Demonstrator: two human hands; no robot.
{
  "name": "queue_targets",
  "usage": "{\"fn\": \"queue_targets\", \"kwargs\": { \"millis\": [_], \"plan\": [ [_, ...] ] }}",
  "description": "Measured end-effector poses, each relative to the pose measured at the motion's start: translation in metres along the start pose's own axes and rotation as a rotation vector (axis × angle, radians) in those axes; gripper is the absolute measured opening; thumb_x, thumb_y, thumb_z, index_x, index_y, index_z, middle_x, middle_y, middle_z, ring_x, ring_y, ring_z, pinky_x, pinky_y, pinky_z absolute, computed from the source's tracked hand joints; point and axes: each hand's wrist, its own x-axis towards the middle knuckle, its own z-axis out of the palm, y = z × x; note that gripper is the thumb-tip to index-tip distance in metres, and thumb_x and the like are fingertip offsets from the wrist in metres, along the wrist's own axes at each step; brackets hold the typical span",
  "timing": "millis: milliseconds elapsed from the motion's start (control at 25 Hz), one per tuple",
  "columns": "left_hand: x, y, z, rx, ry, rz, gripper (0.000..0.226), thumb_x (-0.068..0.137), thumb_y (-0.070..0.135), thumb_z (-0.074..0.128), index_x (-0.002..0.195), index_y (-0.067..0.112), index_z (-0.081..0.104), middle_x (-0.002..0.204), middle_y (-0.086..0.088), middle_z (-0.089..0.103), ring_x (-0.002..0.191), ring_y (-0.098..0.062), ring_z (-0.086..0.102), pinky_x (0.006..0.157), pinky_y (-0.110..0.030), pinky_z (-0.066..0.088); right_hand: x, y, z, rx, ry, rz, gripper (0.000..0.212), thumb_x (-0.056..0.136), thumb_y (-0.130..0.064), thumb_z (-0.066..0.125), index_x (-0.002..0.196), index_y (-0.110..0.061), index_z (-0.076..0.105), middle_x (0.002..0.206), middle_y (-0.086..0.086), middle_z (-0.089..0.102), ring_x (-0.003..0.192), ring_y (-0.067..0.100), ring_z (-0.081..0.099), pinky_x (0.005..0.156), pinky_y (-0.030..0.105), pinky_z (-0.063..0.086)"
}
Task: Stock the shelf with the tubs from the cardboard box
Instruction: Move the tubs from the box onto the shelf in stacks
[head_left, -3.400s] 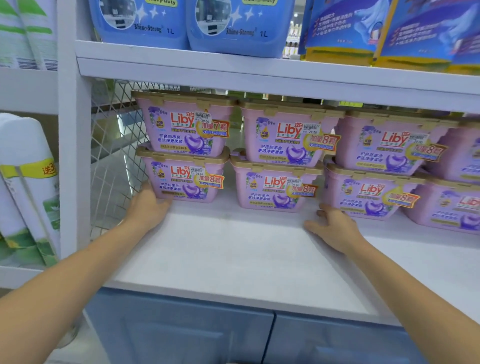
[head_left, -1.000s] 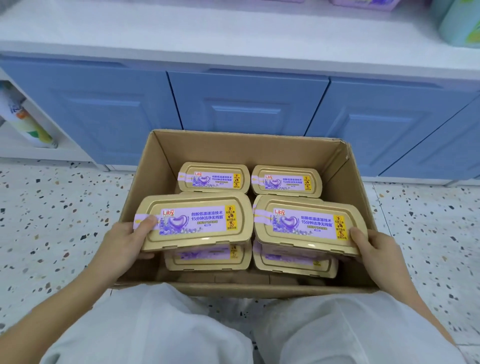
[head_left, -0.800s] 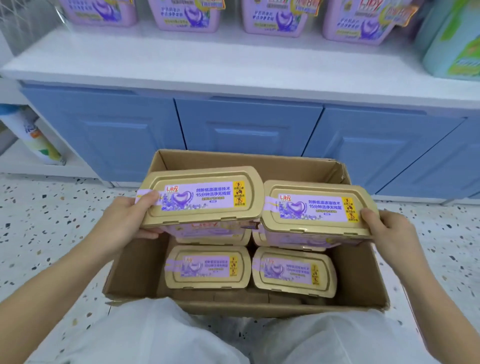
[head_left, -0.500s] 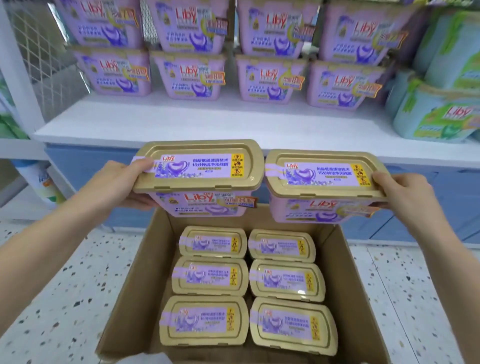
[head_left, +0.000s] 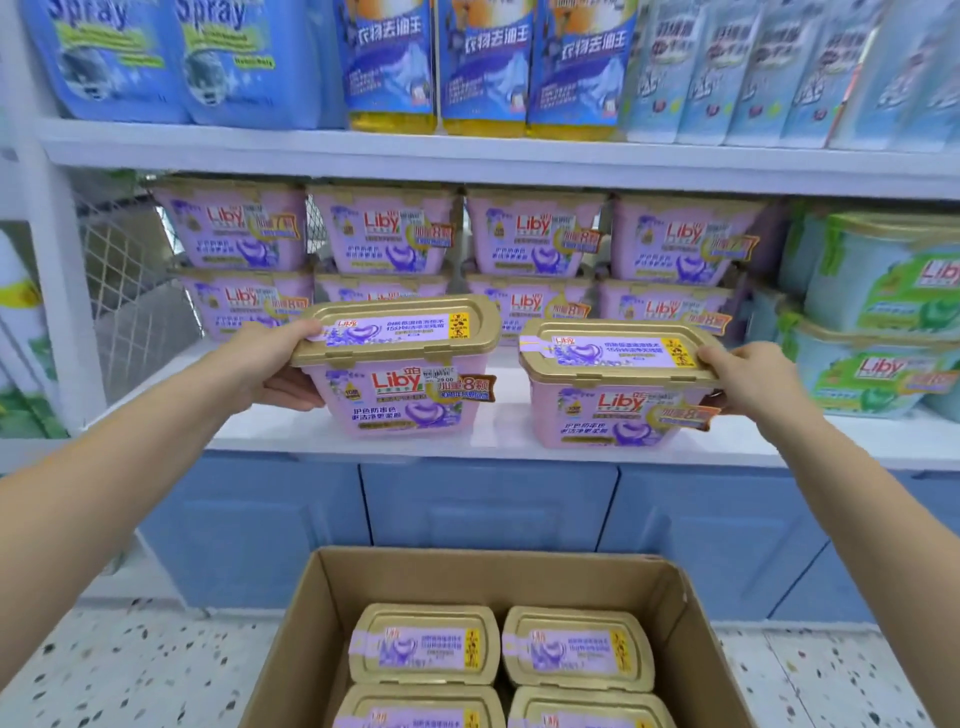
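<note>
The left hand (head_left: 270, 364) grips the left end of one pink tub (head_left: 400, 384), thumb on its gold lid. Beside it is a second tub (head_left: 618, 395), its right end gripped by the right hand (head_left: 748, 379). Half a second ago both hung just above the cardboard box (head_left: 691, 613). Now they are higher, over the near edge of the white shelf (head_left: 501, 400) (touching it or not, I cannot tell), before the stacked tubs (head_left: 234, 228) at the far side. Green tubs (head_left: 883, 291) stand right. Below are blue cabinet doors (head_left: 488, 514) and a speckled floor (head_left: 130, 665).
</note>
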Motion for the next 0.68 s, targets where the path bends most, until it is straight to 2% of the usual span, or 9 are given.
{"fn": "queue_targets", "kwargs": {
  "millis": [120, 240, 440, 560, 640, 680],
  "plan": [
    [0.017, 0.009, 0.005, 0.045, 0.016, -0.008, 0.037, 0.087, 0.036, 0.053, 0.076, 0.001, 0.058, 0.039, -0.012, 0.062, 0.033, -0.021, 0.062, 0.038, -0.029, 0.053, 0.018, 0.002, 0.005, 0.034, -0.005, 0.032, 0.039, 0.078, -0.04, 0.053, 0.067, -0.003, 0.062, 0.085, 0.026, 0.069, 0.083, 0.041, 0.066, 0.078, 0.054, 0.055],
    [0.032, 0.008, 0.015, 0.062, 0.02, -0.031, 0.038, 0.087, 0.037, 0.054, 0.084, 0.0, 0.059, 0.039, -0.011, 0.062, 0.033, -0.021, 0.061, 0.036, -0.028, 0.052, 0.03, 0.002, 0.013, 0.045, -0.004, 0.068, 0.045, 0.071, -0.047, 0.052, 0.074, -0.003, 0.064, 0.087, 0.023, 0.069, 0.082, 0.04, 0.067, 0.078, 0.053, 0.055],
    [0.041, 0.005, 0.029, -0.025, 0.04, -0.015, 0.034, 0.084, 0.037, 0.056, 0.089, 0.003, 0.061, 0.045, -0.012, 0.065, 0.039, -0.024, 0.064, 0.038, -0.027, 0.053, 0.027, -0.005, 0.021, 0.13, -0.002, 0.08, 0.038, 0.076, -0.049, 0.056, 0.07, -0.012, 0.062, 0.084, 0.017, 0.071, 0.079, 0.034, 0.068, 0.077, 0.049, 0.057],
    [0.036, -0.014, 0.04, -0.066, 0.106, 0.082, 0.049, 0.086, 0.048, 0.048, 0.101, 0.004, 0.064, 0.075, -0.015, 0.069, 0.07, -0.03, 0.066, 0.059, -0.034, 0.056, 0.007, -0.002, 0.023, 0.297, -0.12, 0.015, 0.056, 0.078, -0.063, 0.052, 0.092, -0.009, 0.064, 0.087, 0.011, 0.067, 0.078, 0.022, 0.065, 0.068, 0.038, 0.056],
    [0.026, -0.037, 0.05, -0.055, 0.116, 0.185, 0.054, 0.086, 0.059, 0.04, 0.104, 0.012, 0.061, 0.097, -0.011, 0.067, 0.091, -0.03, 0.063, 0.077, -0.039, 0.052, -0.011, 0.009, 0.025, 0.407, -0.238, -0.053, 0.082, 0.058, -0.085, 0.047, 0.104, -0.019, 0.058, 0.093, 0.002, 0.064, 0.083, 0.013, 0.062, 0.069, 0.032, 0.051],
    [0.021, -0.048, 0.055, 0.004, 0.104, 0.25, 0.05, 0.086, 0.06, 0.041, 0.107, 0.018, 0.058, 0.105, -0.007, 0.065, 0.097, -0.027, 0.061, 0.083, -0.039, 0.048, -0.016, 0.018, 0.029, 0.396, -0.264, -0.091, 0.092, 0.047, -0.09, 0.047, 0.108, -0.023, 0.055, 0.099, -0.001, 0.063, 0.088, 0.011, 0.061, 0.073, 0.03, 0.049]
  ]
}}
